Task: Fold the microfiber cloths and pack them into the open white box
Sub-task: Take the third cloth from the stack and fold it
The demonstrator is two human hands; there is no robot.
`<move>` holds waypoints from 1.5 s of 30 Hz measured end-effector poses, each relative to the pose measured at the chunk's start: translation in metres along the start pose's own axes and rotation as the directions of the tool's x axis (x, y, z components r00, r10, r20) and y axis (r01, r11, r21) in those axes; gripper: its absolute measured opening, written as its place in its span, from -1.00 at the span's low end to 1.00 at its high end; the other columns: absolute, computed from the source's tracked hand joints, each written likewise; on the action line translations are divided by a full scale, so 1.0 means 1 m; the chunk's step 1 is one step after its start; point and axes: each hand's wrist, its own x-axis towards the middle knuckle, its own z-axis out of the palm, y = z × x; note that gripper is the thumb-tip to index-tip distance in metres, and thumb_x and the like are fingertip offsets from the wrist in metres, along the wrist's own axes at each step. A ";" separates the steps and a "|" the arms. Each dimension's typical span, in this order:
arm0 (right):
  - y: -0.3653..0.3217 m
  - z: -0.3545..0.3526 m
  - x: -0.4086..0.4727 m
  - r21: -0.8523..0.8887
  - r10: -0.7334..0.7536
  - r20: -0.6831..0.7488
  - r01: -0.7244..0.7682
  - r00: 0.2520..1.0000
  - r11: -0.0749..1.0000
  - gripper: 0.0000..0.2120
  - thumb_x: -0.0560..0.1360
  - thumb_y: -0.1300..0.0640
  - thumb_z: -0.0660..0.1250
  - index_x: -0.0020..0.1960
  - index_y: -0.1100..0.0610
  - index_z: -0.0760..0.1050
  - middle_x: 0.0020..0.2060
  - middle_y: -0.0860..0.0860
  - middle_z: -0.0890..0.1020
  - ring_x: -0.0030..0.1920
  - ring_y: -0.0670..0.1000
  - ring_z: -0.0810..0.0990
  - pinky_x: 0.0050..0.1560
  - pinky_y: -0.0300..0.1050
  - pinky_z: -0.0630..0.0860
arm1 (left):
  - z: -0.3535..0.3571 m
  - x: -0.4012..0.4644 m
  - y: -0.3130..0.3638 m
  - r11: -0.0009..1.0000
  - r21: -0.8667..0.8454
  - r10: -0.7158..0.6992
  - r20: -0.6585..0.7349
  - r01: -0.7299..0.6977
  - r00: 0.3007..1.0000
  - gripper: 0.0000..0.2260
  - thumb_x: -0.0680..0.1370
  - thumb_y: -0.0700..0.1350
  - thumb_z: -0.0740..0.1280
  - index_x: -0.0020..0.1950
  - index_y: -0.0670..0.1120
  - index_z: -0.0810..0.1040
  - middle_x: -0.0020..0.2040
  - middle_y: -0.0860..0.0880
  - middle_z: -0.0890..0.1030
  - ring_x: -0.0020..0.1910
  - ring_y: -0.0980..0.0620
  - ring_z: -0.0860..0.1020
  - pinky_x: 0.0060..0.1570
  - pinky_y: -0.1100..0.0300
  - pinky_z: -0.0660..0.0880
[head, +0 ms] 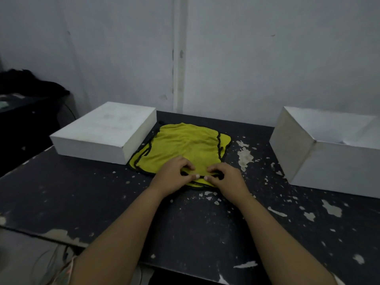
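A stack of yellow microfiber cloths (pixel 183 145) with black edging lies spread on the dark table between two white boxes. My left hand (pixel 172 175) and my right hand (pixel 225 177) sit side by side at the stack's near edge. Fingers and thumbs of both hands pinch the black-trimmed near edge of the top cloth. The open white box (pixel 304 153) stands at the right, its inside only partly visible. How many cloths are stacked cannot be told.
A closed white box (pixel 102 132) stands at the left, touching the cloths' left edge. The dark table (pixel 185 223) has chipped paint. A wall runs close behind, and dark clutter (pixel 26 87) sits at the far left.
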 end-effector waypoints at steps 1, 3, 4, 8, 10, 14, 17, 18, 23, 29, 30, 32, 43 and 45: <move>0.000 0.000 0.000 -0.009 -0.001 -0.002 0.001 1.000 1.000 -0.77 0.40 0.10 0.45 0.04 0.12 0.60 -0.02 -0.01 0.63 0.01 -0.06 0.56 0.06 -0.22 0.47 | 0.000 0.000 -0.001 1.000 0.002 0.001 0.000 -0.001 1.000 -0.79 0.40 0.10 0.44 -0.05 0.04 0.58 -0.05 0.09 0.55 -0.03 0.16 0.49 -0.05 0.27 0.41; 0.001 0.002 0.000 -0.041 -0.013 -0.021 0.012 1.000 0.999 -0.80 0.44 0.13 0.41 0.05 0.13 0.60 0.01 0.01 0.63 0.04 -0.03 0.55 0.09 -0.20 0.46 | 0.000 -0.001 -0.002 1.000 -0.003 -0.002 0.000 0.002 1.000 -0.79 0.39 0.09 0.44 -0.04 0.04 0.59 -0.03 0.09 0.56 -0.01 0.15 0.50 -0.02 0.24 0.44; 0.000 0.003 0.001 -0.064 -0.022 -0.027 0.020 0.999 0.998 -0.82 0.47 0.15 0.37 0.05 0.15 0.60 0.01 0.03 0.63 0.05 0.00 0.55 0.10 -0.16 0.46 | 0.000 -0.001 -0.002 1.000 -0.011 -0.002 0.000 0.002 1.000 -0.79 0.39 0.09 0.45 -0.04 0.04 0.59 -0.02 0.08 0.57 -0.01 0.14 0.50 0.00 0.22 0.45; -0.005 0.007 0.002 -0.228 -0.031 0.011 0.033 0.999 0.973 -0.81 0.57 0.19 0.20 0.00 0.28 0.54 -0.05 0.18 0.58 0.00 0.13 0.52 0.03 -0.01 0.42 | -0.002 -0.002 -0.001 0.999 -0.040 0.001 -0.010 -0.001 1.000 -0.77 0.36 0.08 0.47 -0.04 0.04 0.62 -0.02 0.08 0.58 -0.01 0.14 0.51 0.00 0.23 0.45; -0.006 0.007 0.001 -0.269 -0.047 0.016 0.050 0.999 0.962 -0.81 0.58 0.20 0.17 -0.02 0.27 0.51 -0.07 0.18 0.56 -0.02 0.13 0.51 -0.01 -0.02 0.38 | -0.002 -0.002 -0.001 0.999 -0.032 0.008 -0.010 -0.009 1.000 -0.78 0.38 0.07 0.46 -0.03 0.03 0.62 -0.01 0.08 0.59 -0.02 0.15 0.51 0.00 0.23 0.45; -0.007 0.008 0.000 -0.265 -0.043 0.004 0.043 0.999 0.963 -0.79 0.58 0.11 0.17 -0.04 0.23 0.49 -0.11 0.13 0.54 -0.06 0.09 0.49 -0.04 0.02 0.41 | -0.002 -0.001 -0.003 1.000 -0.005 -0.021 -0.038 0.021 0.999 -0.85 0.53 -0.03 0.32 -0.01 -0.04 0.63 -0.02 0.03 0.63 -0.02 0.07 0.55 -0.02 0.16 0.47; -0.006 0.009 -0.001 -0.277 -0.068 0.002 0.066 0.998 0.959 -0.79 0.56 0.04 0.20 0.02 0.17 0.48 -0.08 0.05 0.52 -0.04 0.04 0.46 -0.06 -0.06 0.41 | -0.002 0.001 -0.003 0.997 0.025 -0.074 -0.085 0.076 0.994 -0.84 0.56 -0.06 0.26 -0.04 -0.07 0.60 -0.08 -0.02 0.64 -0.08 0.01 0.56 -0.08 0.07 0.48; -0.005 0.010 -0.001 -0.291 -0.089 -0.001 0.085 0.996 0.953 -0.80 0.56 0.05 0.21 0.06 0.17 0.48 -0.04 0.04 0.52 0.00 0.03 0.46 -0.03 -0.07 0.41 | -0.002 0.001 -0.003 0.996 0.023 -0.085 -0.095 0.087 0.992 -0.84 0.57 -0.05 0.25 -0.06 -0.07 0.59 -0.10 -0.02 0.63 -0.10 0.00 0.55 -0.10 0.06 0.48; -0.001 0.013 0.000 -0.342 -0.105 -0.047 0.083 0.993 0.936 -0.77 0.58 0.26 0.10 0.10 0.19 0.51 0.03 0.09 0.55 0.06 0.09 0.49 0.07 0.00 0.45 | -0.002 -0.001 -0.001 0.997 -0.020 -0.071 -0.079 0.070 0.994 -0.85 0.52 0.04 0.30 -0.06 -0.02 0.54 -0.08 0.07 0.59 -0.07 0.08 0.53 -0.13 0.14 0.46; -0.014 -0.002 0.011 -0.283 -0.118 -0.159 0.069 0.980 0.957 -0.80 0.57 0.23 0.12 -0.02 0.18 0.53 -0.09 0.12 0.60 -0.07 0.09 0.52 -0.06 0.05 0.49 | -0.006 0.000 0.004 0.994 -0.057 -0.097 -0.079 0.092 0.992 -0.81 0.47 -0.16 0.38 0.07 -0.02 0.60 0.06 0.03 0.62 0.08 0.08 0.54 -0.04 0.29 0.39; -0.019 -0.007 0.016 -0.286 -0.133 -0.152 0.085 0.979 0.954 -0.80 0.57 0.25 0.12 -0.01 0.18 0.53 -0.08 0.12 0.60 -0.07 0.11 0.53 -0.07 0.04 0.48 | -0.009 0.001 0.003 0.992 -0.073 -0.110 -0.103 0.102 0.989 -0.80 0.48 -0.24 0.35 0.07 -0.05 0.62 0.06 0.00 0.64 0.07 0.05 0.55 -0.05 0.30 0.38; -0.027 -0.021 0.027 -0.326 -0.164 -0.125 0.116 0.978 0.938 -0.79 0.56 0.29 0.14 0.05 0.18 0.53 -0.05 0.13 0.61 -0.05 0.13 0.54 -0.13 -0.03 0.44 | -0.019 0.005 0.003 0.990 -0.059 -0.134 -0.145 0.127 0.980 -0.76 0.50 -0.29 0.30 0.09 -0.06 0.63 0.04 -0.04 0.65 0.03 0.02 0.56 -0.10 0.28 0.37; -0.084 -0.141 0.103 -0.404 -0.201 -0.108 0.142 0.974 0.904 -0.80 0.48 0.33 0.12 0.07 0.31 0.42 0.00 0.27 0.53 -0.03 0.21 0.47 -0.13 -0.06 0.30 | -0.140 0.087 0.048 0.999 -0.024 -0.054 -0.375 0.049 0.926 -0.82 0.50 -0.21 0.33 0.08 -0.13 0.64 -0.01 -0.07 0.66 -0.01 0.04 0.55 -0.08 0.33 0.34; -0.097 -0.167 0.105 -0.363 -0.202 -0.190 0.122 0.961 0.924 -0.79 0.49 0.32 0.11 0.08 0.31 0.43 -0.04 0.23 0.53 -0.10 0.15 0.44 -0.17 -0.10 0.29 | -0.155 0.101 0.069 0.999 -0.033 -0.022 -0.385 0.011 0.923 -0.82 0.50 -0.20 0.33 0.07 -0.12 0.64 -0.06 -0.02 0.63 -0.05 0.07 0.53 -0.12 0.34 0.34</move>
